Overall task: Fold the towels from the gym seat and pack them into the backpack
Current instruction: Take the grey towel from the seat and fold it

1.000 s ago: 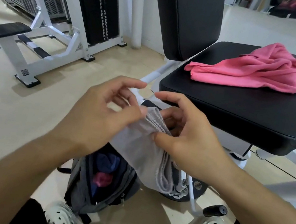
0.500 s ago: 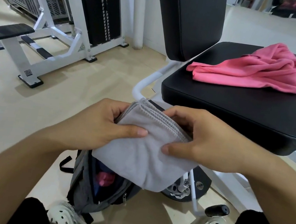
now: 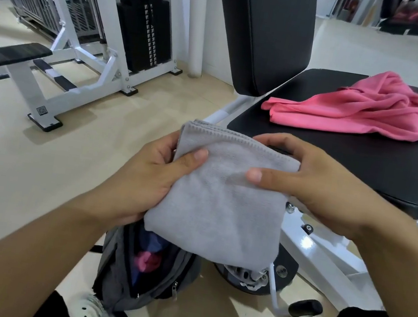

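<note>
A folded grey towel point(image 3: 220, 203) hangs between both hands in the middle of the head view. My left hand point(image 3: 151, 176) grips its left edge, thumb on top. My right hand point(image 3: 315, 185) pinches its upper right edge, thumb on the front. Directly below, a grey backpack point(image 3: 129, 282) stands open on the floor between my feet, with blue and pink cloth inside. A crumpled pink towel point(image 3: 358, 110) lies on the black gym seat point(image 3: 364, 165) to the right.
The seat's black backrest point(image 3: 265, 31) rises behind the towel. White machine frame and a footrest point(image 3: 305, 307) sit under the seat at lower right. A weight-stack machine point(image 3: 140, 31) and a black bench pad point(image 3: 9, 55) stand at left on the beige floor.
The grey towel went from a narrow bunched strip to a flat folded square. Both hands have shifted to its upper edges and hold it a little higher above the backpack.
</note>
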`<state>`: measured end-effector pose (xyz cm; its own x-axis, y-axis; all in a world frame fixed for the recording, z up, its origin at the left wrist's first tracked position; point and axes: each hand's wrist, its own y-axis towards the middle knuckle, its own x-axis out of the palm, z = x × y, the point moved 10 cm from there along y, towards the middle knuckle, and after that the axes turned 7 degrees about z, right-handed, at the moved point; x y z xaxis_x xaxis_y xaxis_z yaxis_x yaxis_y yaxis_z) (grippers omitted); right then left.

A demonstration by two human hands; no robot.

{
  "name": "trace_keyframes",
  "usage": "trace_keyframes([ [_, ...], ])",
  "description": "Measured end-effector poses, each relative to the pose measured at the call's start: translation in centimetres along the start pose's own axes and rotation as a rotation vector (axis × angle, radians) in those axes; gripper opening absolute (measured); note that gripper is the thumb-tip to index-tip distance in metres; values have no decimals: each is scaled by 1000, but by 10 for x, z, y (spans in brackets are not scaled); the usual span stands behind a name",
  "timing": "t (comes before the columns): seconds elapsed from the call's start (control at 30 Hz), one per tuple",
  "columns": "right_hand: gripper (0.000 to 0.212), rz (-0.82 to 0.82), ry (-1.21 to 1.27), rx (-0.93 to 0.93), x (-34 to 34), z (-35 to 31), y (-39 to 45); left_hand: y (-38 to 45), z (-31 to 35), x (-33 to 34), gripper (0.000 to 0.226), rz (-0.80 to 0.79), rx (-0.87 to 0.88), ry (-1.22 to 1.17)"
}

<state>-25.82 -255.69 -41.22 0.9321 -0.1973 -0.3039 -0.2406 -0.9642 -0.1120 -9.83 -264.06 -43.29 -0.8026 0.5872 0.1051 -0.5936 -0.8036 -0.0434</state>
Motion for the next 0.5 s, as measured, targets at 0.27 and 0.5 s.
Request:
trace_keyframes([
  [0.27,63,259,267,11,-33,17,17,19,-18,0,27,105,-120,3],
  [0.5,46,403,124,-17,-38,23,17,35,-32,1,80,-5,-205,168],
])
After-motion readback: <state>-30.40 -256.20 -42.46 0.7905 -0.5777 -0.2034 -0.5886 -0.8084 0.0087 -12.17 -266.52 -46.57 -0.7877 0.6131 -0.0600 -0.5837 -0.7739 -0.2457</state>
